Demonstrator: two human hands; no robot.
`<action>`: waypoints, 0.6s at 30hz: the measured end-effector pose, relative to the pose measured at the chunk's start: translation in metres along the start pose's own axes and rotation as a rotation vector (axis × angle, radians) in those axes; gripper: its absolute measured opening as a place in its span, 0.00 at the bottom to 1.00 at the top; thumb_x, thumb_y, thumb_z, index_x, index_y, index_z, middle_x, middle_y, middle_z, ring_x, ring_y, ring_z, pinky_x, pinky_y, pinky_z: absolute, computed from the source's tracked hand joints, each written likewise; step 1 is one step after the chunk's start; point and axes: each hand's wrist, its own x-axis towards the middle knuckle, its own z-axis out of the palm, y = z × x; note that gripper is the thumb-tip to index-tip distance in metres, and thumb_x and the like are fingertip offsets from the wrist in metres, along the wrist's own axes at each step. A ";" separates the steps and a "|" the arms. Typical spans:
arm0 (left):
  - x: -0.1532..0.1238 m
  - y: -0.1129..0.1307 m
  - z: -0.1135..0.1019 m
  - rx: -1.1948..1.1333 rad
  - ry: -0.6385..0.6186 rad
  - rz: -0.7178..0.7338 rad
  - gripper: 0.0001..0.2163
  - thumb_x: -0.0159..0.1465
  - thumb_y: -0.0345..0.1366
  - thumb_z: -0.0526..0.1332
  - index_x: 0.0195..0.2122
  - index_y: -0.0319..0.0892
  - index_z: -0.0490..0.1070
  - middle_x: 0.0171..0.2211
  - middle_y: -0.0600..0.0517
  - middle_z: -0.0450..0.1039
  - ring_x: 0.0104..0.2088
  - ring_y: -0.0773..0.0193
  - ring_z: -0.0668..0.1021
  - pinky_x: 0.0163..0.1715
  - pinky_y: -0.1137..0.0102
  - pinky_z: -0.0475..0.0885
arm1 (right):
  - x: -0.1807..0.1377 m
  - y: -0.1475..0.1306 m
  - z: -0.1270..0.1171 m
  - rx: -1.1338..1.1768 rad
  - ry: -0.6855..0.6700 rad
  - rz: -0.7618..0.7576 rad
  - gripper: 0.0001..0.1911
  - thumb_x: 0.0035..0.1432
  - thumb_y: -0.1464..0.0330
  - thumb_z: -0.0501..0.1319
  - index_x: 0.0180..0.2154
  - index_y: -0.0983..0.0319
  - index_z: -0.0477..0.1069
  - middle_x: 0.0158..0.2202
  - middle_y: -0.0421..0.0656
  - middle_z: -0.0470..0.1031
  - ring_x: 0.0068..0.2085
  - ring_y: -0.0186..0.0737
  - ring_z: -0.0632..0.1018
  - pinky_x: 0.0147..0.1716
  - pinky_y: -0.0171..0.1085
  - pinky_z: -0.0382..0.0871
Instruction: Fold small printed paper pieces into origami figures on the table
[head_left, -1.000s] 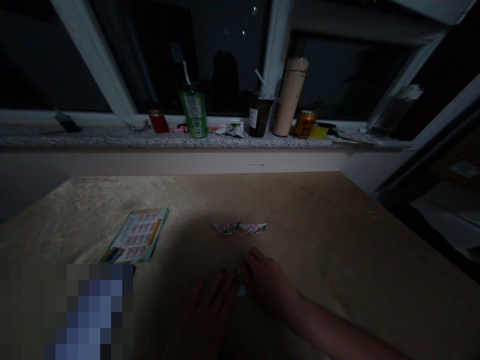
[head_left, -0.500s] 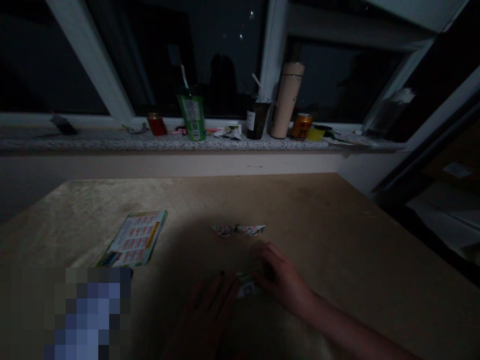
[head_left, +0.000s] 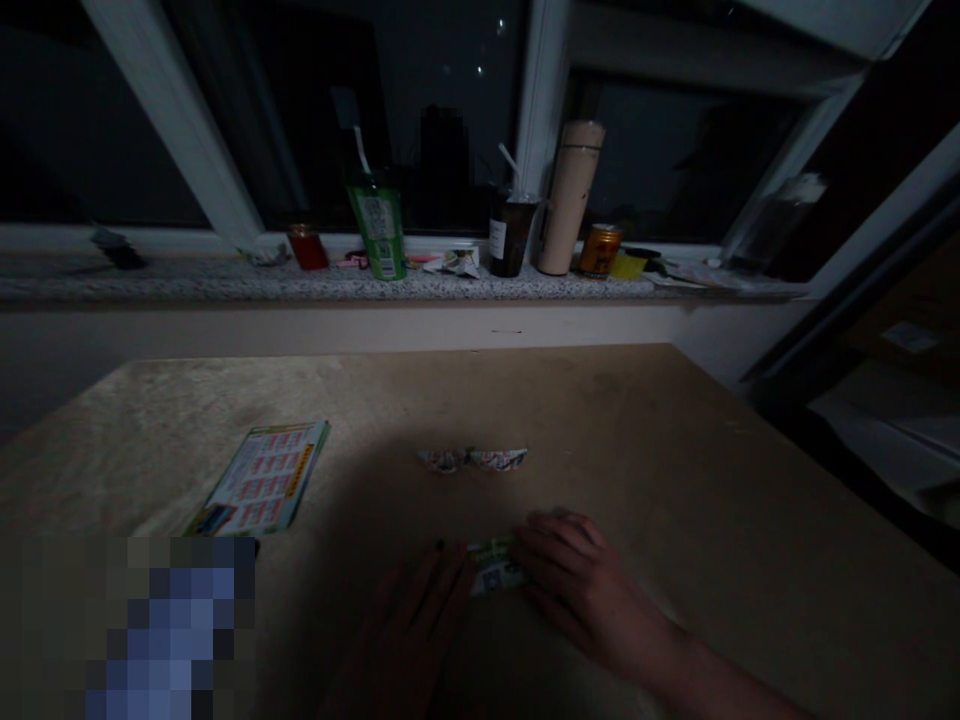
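Note:
The scene is dim. A small folded piece of printed paper (head_left: 495, 568) lies on the wooden table (head_left: 675, 470) in front of me. My left hand (head_left: 412, 630) rests flat on the table, its fingertips touching the paper's left edge. My right hand (head_left: 581, 590) lies on the paper's right side, fingers stretched out and pressing it down. Farther back, two small folded paper pieces (head_left: 472, 459) lie side by side on the table.
A printed leaflet (head_left: 259, 490) lies at the left of the table. The stone windowsill (head_left: 187, 283) behind holds a green cup with a straw (head_left: 377, 225), a dark cup (head_left: 508, 232), a tall beige flask (head_left: 565, 198), two cans and paper scraps.
My right hand has slid to the right along the folded paper, uncovering more of it. My left hand has stayed almost still.

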 end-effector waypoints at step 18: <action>0.000 0.003 -0.018 0.040 0.090 0.030 0.34 0.62 0.59 0.52 0.64 0.43 0.55 0.64 0.47 0.54 0.60 0.48 0.62 0.58 0.54 0.56 | -0.001 -0.001 0.003 -0.046 0.015 -0.007 0.16 0.63 0.70 0.55 0.52 0.60 0.69 0.53 0.44 0.73 0.55 0.45 0.69 0.54 0.49 0.62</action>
